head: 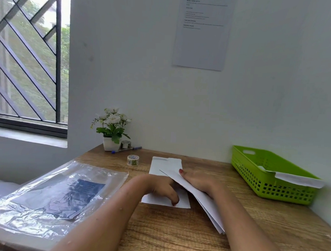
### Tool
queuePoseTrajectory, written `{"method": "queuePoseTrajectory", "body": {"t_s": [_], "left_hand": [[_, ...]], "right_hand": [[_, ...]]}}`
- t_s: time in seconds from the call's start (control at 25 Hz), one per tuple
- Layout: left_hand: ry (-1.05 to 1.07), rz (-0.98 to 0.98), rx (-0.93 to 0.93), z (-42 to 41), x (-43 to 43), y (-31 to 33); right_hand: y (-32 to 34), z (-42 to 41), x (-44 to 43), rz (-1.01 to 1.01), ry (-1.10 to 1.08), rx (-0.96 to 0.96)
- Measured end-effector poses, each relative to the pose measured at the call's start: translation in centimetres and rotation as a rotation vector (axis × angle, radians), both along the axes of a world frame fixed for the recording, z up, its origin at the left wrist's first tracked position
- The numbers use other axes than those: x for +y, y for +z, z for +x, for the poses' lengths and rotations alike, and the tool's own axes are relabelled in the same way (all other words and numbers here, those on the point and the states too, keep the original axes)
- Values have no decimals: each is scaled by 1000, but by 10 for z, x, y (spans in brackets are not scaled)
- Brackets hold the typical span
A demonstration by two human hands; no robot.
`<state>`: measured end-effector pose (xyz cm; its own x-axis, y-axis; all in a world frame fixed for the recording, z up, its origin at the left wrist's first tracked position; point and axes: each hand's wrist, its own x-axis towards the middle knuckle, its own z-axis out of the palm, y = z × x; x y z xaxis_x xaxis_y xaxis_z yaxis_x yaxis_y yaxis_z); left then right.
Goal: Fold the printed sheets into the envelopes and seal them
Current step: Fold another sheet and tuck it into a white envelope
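A white envelope lies flat on the wooden desk, its flap end toward the wall. My left hand presses down on the envelope's near end, fingers curled on the paper. My right hand holds a folded white sheet that is tilted up off the desk, its far corner over the envelope's middle. Whether the sheet's edge is inside the envelope is hidden by my hands. A roll of printed tape stands left of the envelope.
A green plastic basket with a white envelope in it sits at the right against the wall. A clear plastic bag with papers covers the left of the desk. A potted white flower, a second tape roll and a pen stand at the back.
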<state>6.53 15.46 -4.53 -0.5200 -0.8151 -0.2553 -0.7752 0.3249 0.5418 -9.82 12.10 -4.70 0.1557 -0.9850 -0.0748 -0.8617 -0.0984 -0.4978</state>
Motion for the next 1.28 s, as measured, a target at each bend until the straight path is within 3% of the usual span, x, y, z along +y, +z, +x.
{"method": "queuePoseTrajectory", "body": {"t_s": [0.6, 1.28], "left_hand": [[-2, -305, -88, -7, 6, 4], [29, -48, -49, 12, 10, 18]], "right_hand": [[4, 0, 9, -7, 78, 0], [-5, -2, -4, 4, 49, 40]]}}
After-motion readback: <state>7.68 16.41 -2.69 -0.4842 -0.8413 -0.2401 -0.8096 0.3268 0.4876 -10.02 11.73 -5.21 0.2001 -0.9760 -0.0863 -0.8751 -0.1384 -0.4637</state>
